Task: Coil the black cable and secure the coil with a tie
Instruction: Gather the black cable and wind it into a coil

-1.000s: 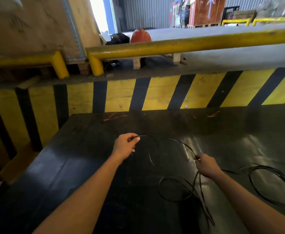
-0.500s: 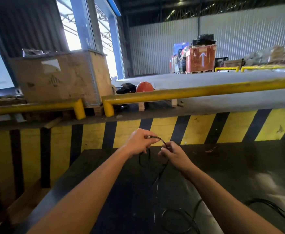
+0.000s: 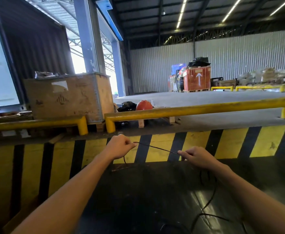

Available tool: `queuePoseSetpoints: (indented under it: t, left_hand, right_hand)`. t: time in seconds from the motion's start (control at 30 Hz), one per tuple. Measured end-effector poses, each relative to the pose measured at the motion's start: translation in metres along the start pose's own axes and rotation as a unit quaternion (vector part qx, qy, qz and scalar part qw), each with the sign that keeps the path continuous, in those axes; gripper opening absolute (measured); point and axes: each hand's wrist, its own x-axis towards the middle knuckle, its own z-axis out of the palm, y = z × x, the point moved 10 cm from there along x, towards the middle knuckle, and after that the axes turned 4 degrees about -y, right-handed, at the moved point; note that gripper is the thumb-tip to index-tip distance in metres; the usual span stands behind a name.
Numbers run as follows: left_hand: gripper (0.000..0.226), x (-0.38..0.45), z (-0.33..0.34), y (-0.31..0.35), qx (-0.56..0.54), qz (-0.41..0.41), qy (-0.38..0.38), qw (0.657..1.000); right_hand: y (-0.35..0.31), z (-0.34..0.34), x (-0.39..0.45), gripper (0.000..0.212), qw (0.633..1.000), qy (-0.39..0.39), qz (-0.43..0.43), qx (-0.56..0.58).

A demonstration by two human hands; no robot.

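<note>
Black cable [image 3: 157, 147] stretches taut between left hand [image 3: 119, 146] and right hand [image 3: 196, 157]; both grips pinch it.

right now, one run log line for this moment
step: coiling | left hand: pinching thin black cable | right hand: pinching same cable | span between hands: taut | slack: on black table | tie: not seen

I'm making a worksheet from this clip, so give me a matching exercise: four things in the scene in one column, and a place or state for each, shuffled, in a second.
Things
1. black cable
2. left hand
3. orange hard hat
4. red crate with white arrow

Places or states
A. far back, near the corrugated wall
B. stretched between two hands
C. pinching one end of the stretched span, at the left
D. beyond the yellow guard rail, beside a dark bundle

Pairs: 1-B, 2-C, 3-D, 4-A
</note>
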Motion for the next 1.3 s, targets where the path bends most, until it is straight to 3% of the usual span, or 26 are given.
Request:
queuePoseSetpoints:
  t: [0.17, 0.27, 0.4, 0.53, 0.6, 0.67, 0.73, 0.83, 0.9, 0.93, 1.0, 1.17, 1.3]
  left_hand:
    - [0.035, -0.012, -0.025, 0.041, -0.155, 0.052, 0.003, 0.986]
    - [0.035, -0.017, -0.023, 0.073, -0.119, 0.094, -0.030, 0.988]
    - [0.029, -0.019, -0.015, 0.103, -0.043, 0.127, -0.070, 0.989]
    - [0.029, -0.022, -0.020, 0.096, -0.075, 0.104, -0.104, 0.986]
    - [0.030, -0.032, -0.016, 0.081, -0.156, 0.059, -0.158, 0.973]
    - [0.032, -0.048, -0.007, 0.075, -0.310, 0.016, -0.230, 0.922]
    - [0.034, -0.059, -0.010, 0.082, -0.473, 0.013, -0.239, 0.848]
    - [0.036, -0.055, -0.023, 0.100, -0.667, 0.049, -0.176, 0.722]
    - [0.034, -0.045, -0.029, 0.108, -0.724, 0.075, -0.128, 0.674]
    - [0.032, -0.042, -0.032, 0.109, -0.734, 0.080, -0.103, 0.667]
    - [0.029, -0.035, -0.036, 0.104, -0.722, 0.079, -0.053, 0.685]
    - [0.029, -0.030, -0.043, 0.064, -0.577, 0.039, 0.039, 0.815]
    - [0.031, -0.029, -0.036, 0.046, -0.435, 0.021, 0.042, 0.899]
  right_hand:
    - [0.007, -0.003, -0.006, 0.039, 0.999, -0.018, 0.031, 0.007]
    - [-0.028, 0.000, -0.007, 0.044, 0.994, -0.049, 0.001, 0.095]
    - [-0.089, -0.003, -0.011, 0.020, 0.967, -0.076, -0.062, 0.233]
    - [-0.103, -0.023, -0.015, 0.021, 0.939, -0.066, -0.096, 0.323]
    - [-0.098, -0.036, -0.015, 0.023, 0.954, -0.033, -0.091, 0.282]
    - [-0.089, -0.048, -0.014, 0.027, 0.980, 0.032, -0.078, 0.183]
    - [-0.081, -0.051, -0.014, 0.032, 0.988, 0.077, -0.061, 0.122]
    - [-0.085, -0.027, -0.019, 0.033, 0.992, 0.045, -0.067, 0.093]
    - [-0.102, -0.001, -0.025, 0.033, 0.993, -0.004, -0.099, 0.070]
    - [-0.112, 0.010, -0.029, 0.034, 0.992, -0.023, -0.116, 0.055]
    - [-0.125, 0.025, -0.035, 0.036, 0.988, -0.045, -0.143, 0.032]
    - [-0.135, 0.022, -0.051, 0.030, 0.974, -0.094, -0.196, -0.064]
    - [-0.140, -0.010, -0.060, 0.026, 0.959, -0.081, -0.237, -0.132]
